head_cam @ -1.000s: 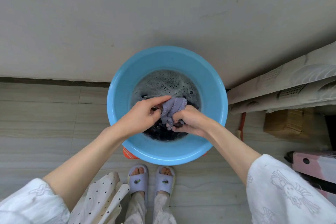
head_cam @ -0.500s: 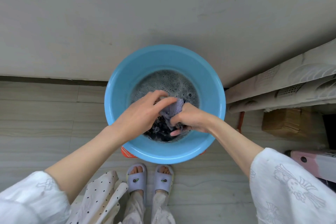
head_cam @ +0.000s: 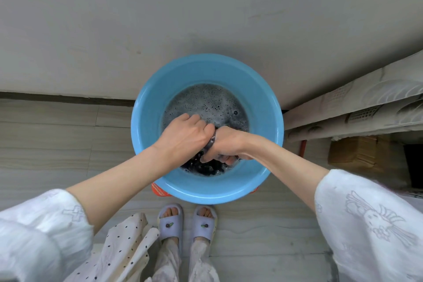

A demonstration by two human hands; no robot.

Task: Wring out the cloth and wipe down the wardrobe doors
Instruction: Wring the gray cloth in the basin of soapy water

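Note:
A round blue basin (head_cam: pixel 263 107) stands on the floor in front of my feet, holding dark, foamy water (head_cam: pixel 206 103). Both my hands are over its near half, side by side and touching. My left hand (head_cam: pixel 185 137) and my right hand (head_cam: pixel 225 144) are curled tightly round a purple cloth (head_cam: pixel 211 143), of which only a thin dark strip shows between them. The rest of the cloth is hidden inside my fists. No wardrobe door can be made out for sure.
A pale flat panel (head_cam: pixel 160 18) rises right behind the basin. Rolled, patterned bundles (head_cam: pixel 357 105) lie at the right, with a brown cardboard box (head_cam: pixel 361 151) beneath them. Something orange (head_cam: pixel 159 189) sits under the basin. My slippered feet (head_cam: pixel 187 222) stand on the tiled floor.
My hands have closed together and curled round the cloth, which showed as a loose purple bunch before and is now almost fully hidden in my fists.

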